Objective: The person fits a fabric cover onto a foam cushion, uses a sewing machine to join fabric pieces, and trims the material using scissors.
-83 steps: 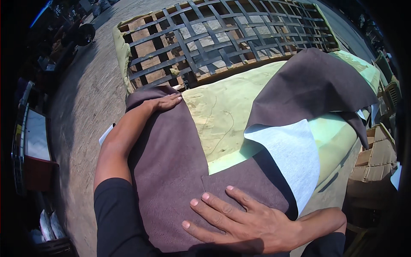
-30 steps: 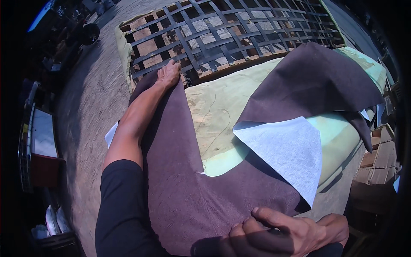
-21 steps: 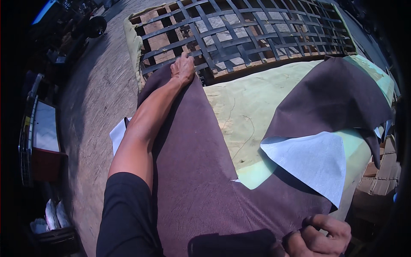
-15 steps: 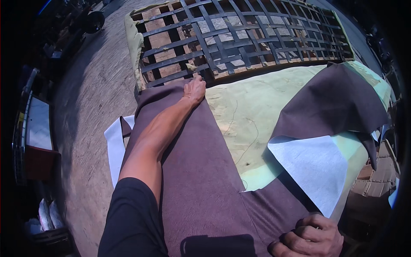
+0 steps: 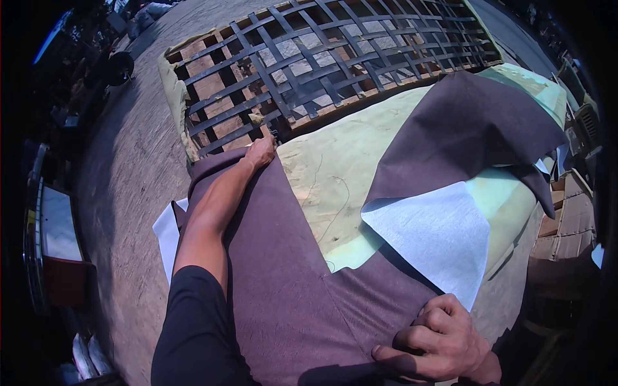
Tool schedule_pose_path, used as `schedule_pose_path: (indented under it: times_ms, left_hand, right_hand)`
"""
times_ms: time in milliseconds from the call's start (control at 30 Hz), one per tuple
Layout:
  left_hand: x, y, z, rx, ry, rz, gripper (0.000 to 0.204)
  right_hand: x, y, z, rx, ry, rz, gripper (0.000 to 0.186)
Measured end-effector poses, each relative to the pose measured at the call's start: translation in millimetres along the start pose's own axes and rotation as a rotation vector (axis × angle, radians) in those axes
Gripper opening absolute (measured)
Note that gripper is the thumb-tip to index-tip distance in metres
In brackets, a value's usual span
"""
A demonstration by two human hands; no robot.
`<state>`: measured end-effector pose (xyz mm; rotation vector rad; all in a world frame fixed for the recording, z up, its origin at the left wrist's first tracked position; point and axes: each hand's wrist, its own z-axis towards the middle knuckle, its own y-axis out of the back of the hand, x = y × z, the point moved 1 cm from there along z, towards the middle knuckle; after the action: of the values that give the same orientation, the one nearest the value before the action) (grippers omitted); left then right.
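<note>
Dark brown upholstery fabric [image 5: 277, 283] with a pale backing drapes over a yellow-green foam cushion [image 5: 360, 148]. My left hand [image 5: 261, 153] reaches to the fabric's far edge, beside the wooden frame, its fingers closed on that edge. Low on the right, my right hand [image 5: 444, 341] has its fingers curled closed on the near part of the same fabric; the fingertips are partly hidden. Between the hands, the foam shows through a notch in the fabric. A flap folds back on the right, baring its white underside [image 5: 431, 235]. A loose dark thread lies on the foam.
Behind the cushion stands a wooden frame [image 5: 283, 122] with interwoven black webbing straps. Concrete ground [image 5: 122, 212] runs along the left. A white-and-red box-like object [image 5: 61, 225] sits at the far left. Flattened cardboard [image 5: 566, 225] lies on the right.
The view has shifted, so the frame and cushion sit further left. My left hand keeps its hold on the far edge; my right hand stays closed on the near fabric.
</note>
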<state>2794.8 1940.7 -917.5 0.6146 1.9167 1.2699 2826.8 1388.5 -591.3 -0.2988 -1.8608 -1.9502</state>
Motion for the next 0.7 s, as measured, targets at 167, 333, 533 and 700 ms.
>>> schedule_pose_path:
  times_ms: [167, 333, 533, 700]
  left_hand:
    - [-58.1, 40.5, -52.2, -0.178, 0.151, 0.007, 0.041]
    - [-164.5, 95.8, -204.1, 0.131, -0.038, -0.096, 0.059]
    - [-258.3, 168.0, -361.0, 0.463, -0.19, -0.035, 0.083]
    - [-271.4, 160.7, -377.5, 0.466, -0.311, 0.034, 0.087]
  right_hand:
    - [-2.3, -11.6, -3.7, -0.247, 0.047, -0.187, 0.026]
    - [-39.6, 24.2, -28.4, -0.379, -0.358, -0.04, 0.076]
    - [-109.4, 50.6, 0.1, -0.325, -0.733, 0.228, 0.112]
    - [-117.2, 38.1, 53.0, -0.151, -0.602, 0.352, 0.087]
